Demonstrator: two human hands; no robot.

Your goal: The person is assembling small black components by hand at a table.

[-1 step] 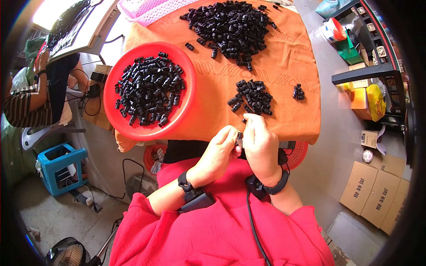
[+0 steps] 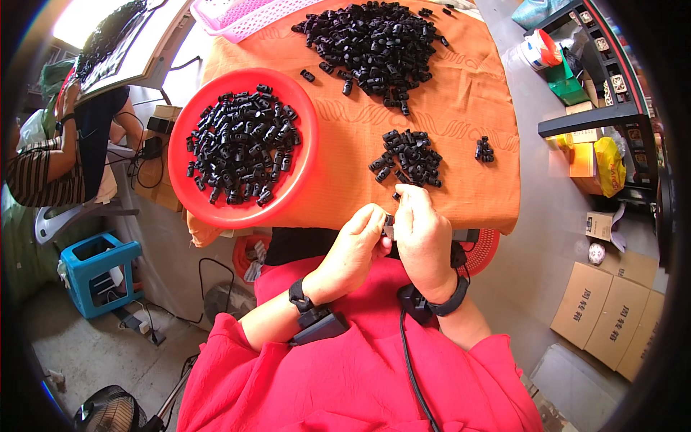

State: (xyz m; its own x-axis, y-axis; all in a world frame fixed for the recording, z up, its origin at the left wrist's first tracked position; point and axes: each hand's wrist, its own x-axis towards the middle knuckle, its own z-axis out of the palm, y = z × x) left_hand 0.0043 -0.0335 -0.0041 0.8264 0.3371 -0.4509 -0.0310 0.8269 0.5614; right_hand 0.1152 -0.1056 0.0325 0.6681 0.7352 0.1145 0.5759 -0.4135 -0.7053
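My left hand [image 2: 347, 248] and my right hand [image 2: 425, 241] meet at the table's near edge, fingers closed. Between them is a small black plastic piece [image 2: 389, 226], apparently a cord lock, mostly covered by the fingers. A dark bit [image 2: 396, 195] shows by my right fingertips; whether they touch it I cannot tell. Just beyond lies a small pile of black cord locks [image 2: 414, 155], with a tiny cluster [image 2: 484, 150] to its right. On the left a red basin [image 2: 310, 144] holds many more. A large heap [image 2: 374, 47] covers the far side.
An orange cloth [image 2: 345, 162] covers the table. A pink basket [image 2: 237, 29] stands at the far left. Another person's arm [image 2: 66, 140] shows at left, above a blue stool [image 2: 101, 273]. Cardboard boxes [image 2: 604, 317] and a dark rack [image 2: 597, 119] stand at right.
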